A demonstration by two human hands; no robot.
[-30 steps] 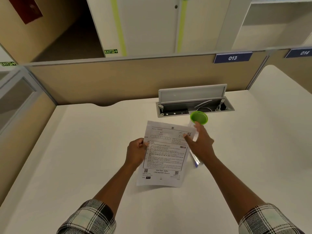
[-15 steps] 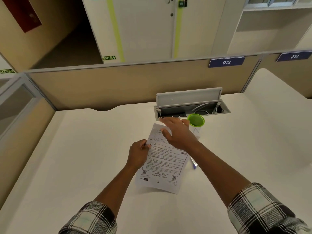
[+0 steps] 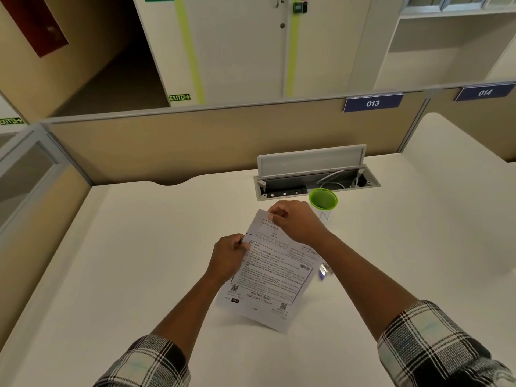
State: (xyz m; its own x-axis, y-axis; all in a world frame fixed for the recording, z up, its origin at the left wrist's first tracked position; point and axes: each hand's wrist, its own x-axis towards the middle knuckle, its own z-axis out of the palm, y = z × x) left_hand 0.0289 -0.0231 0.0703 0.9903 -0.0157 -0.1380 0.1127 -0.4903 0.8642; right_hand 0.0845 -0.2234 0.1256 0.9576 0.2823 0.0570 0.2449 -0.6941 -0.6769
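Toward the middle of the tabletop (image 3: 134,261), somewhat nearer its far edge than its near one, the left hand (image 3: 227,256) pinches the left edge of a printed exam sheet (image 3: 272,277), with thumb and curled fingers closed on the paper a short way below its top corner. The exam sheet hangs tilted between the two hands. Its lower corner dips toward the near edge, and the shadow under it suggests that it is lifted off the surface rather than lying flat. The right hand (image 3: 296,220) grips the top edge close to that same upper-left corner, fingers folded over the paper, so the two grips sit near each other. The main risk is probably a tear: if the hands pull apart or twist against each other, the short span of paper between them takes all the strain. An uneven pull could also crease the sheet crookedly. Just beside the back of the right hand stands a green-rimmed cup (image 3: 323,199), between that hand and the open cable hatch (image 3: 311,162) at the far edge. A careless swing of the wrist to the right could tip it. Below the right forearm lies what looks like a pen (image 3: 324,270), blurred and partly covered by the sheet's right edge. A dragged sleeve or sheet might roll it away.
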